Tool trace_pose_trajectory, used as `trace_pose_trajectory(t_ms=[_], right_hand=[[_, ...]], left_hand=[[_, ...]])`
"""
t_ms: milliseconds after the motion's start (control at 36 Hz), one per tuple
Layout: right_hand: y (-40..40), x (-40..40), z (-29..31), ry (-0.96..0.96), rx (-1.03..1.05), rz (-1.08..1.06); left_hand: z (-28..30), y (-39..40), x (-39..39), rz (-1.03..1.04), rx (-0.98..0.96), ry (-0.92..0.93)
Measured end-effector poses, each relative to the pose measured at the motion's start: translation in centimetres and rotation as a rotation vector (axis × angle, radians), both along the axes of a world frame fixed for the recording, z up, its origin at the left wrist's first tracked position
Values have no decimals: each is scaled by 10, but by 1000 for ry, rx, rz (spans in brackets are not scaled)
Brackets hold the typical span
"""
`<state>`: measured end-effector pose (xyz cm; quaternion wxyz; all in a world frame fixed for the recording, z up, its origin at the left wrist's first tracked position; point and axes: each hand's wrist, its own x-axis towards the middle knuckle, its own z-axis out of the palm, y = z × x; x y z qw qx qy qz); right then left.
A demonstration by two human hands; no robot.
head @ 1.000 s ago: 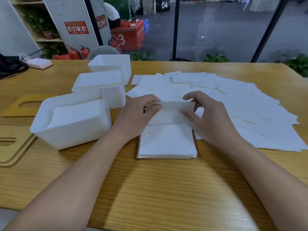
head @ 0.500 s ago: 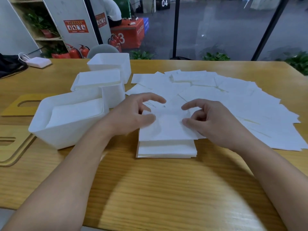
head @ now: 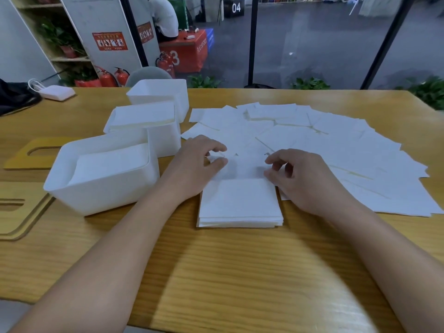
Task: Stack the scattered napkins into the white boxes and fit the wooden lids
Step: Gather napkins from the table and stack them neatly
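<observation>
At the centre of the frame the left hand [head: 197, 164] and the right hand [head: 305, 179] each pinch a side edge of one thin, soft white paper napkin [head: 242, 164], thumb against curled fingertips; the sheet is blurred and slightly crumpled at the left pinch. It hangs just above the far end of a neat square stack of flat white napkins [head: 240, 205], whose layered edges show as fine lines along the near side on the glossy, straight-grained wooden table [head: 216, 272].

Across the centre and right of the frame lies a wide fan of scattered white square napkins [head: 336, 145], overlapping one another, flat and matte.

At left of centre stand three white, smooth plastic boxes with rounded corners. The nearest white box [head: 101, 188], at middle left, holds a low pile of napkins well below its rim. The middle white box [head: 165, 138], just behind it and touching it, is filled with napkins up to its rim. The far white box [head: 168, 92] stands behind that one; its inside cannot be seen.

At the left edge lies a flat yellowish wooden lid with rounded corners and a long oval slot [head: 28, 155], partly hidden behind the nearest box. Lower left, two more flat wooden lids [head: 19, 219] lie stacked, their layered edges showing.

In the upper left corner sits a small white rounded charger block with a coiled cable [head: 56, 92].
</observation>
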<state>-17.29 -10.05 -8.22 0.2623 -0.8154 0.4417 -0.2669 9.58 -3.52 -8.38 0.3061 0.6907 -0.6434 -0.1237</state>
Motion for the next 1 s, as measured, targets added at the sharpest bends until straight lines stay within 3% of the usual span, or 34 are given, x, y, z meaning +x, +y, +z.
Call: trace_pose_trajectory(t_ms=[333, 639, 806, 917, 1000], right_hand=[[-2, 2, -4, 19, 31, 7], [-2, 2, 2, -38, -97, -102], [1, 2, 10, -255, -75, -70], [7, -1, 21, -343, -152, -57], [18, -1, 33, -365, -18, 28]], left_hand=[[-7, -3, 0, 8, 106, -13], [8, 3, -13, -66, -211, 188], [13, 9, -22, -118, -347, 298], [19, 18, -33, -60, -396, 487], [16, 28, -36, 20, -351, 536]])
